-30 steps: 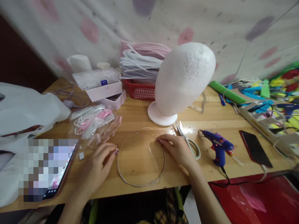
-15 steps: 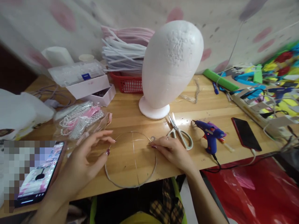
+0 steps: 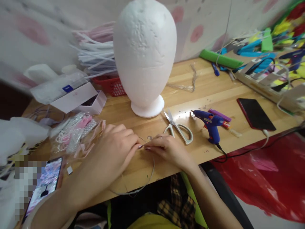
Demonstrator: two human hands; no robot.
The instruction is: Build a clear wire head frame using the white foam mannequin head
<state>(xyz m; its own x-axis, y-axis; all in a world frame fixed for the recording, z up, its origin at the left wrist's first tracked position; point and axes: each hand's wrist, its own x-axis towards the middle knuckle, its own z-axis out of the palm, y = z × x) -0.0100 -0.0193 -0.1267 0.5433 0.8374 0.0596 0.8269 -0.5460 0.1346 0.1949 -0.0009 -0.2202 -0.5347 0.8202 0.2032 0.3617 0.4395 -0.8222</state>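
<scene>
A thin wire hoop [image 3: 152, 170] hangs over the table's front edge, its far side pinched between my fingertips. My left hand [image 3: 116, 144] is closed on the wire and covers the hoop's left part. Close beside it, my right hand [image 3: 168, 148] pinches the same stretch, the two sets of fingertips nearly touching. What the fingers do to the wire there is too small to make out. Just beyond my right hand lie scissors [image 3: 178, 127] with pale handles, blades parted. A white foam head [image 3: 145, 57] stands upright behind my hands.
A blue glue gun [image 3: 211, 122] rests right of the scissors, near a black phone [image 3: 257, 114]. Bagged beads [image 3: 73, 130] and a lit phone [image 3: 45, 183] lie at left. A red basket [image 3: 107, 85] of fuzzy stems and a power strip [image 3: 267, 86] are farther back.
My left hand has come right and closed on the wire beside my right hand; it was apart with open fingers before. The camera view has shifted, moving the foam head left in the picture.
</scene>
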